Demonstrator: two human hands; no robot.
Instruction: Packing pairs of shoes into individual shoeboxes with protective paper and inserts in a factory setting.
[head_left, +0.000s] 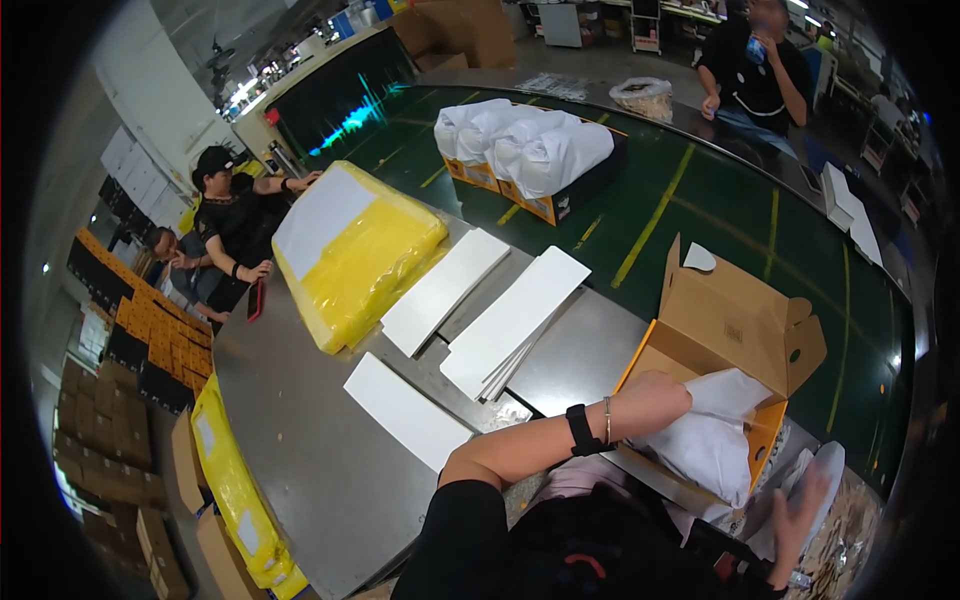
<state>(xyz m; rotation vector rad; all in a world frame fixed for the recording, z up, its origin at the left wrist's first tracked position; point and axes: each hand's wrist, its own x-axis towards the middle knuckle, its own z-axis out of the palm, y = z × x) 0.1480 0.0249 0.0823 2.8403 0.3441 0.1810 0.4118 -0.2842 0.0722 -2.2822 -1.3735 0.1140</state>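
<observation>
My left hand [655, 402] is closed in a fist at the near left side of an open cardboard shoebox [722, 315], orange on its outer edge. White tissue paper [708, 440] fills the box's near part, right under that fist. What the fist holds, if anything, is hidden. To the right of the box, my right hand [797, 512] is blurred, with its fingers stretched out. Just beyond those fingers a pale grey shoe-shaped thing [826, 478] stands out; I cannot tell whether they touch it.
White boards [515, 320] lie on the metal table [300, 430] beside a yellow-wrapped bundle [385, 250]. Boxes with white paper-wrapped bundles [525, 145] stand on the green conveyor belt [655, 205]. Co-workers are at the left and far right. A clear bag [643, 97] stands at the back.
</observation>
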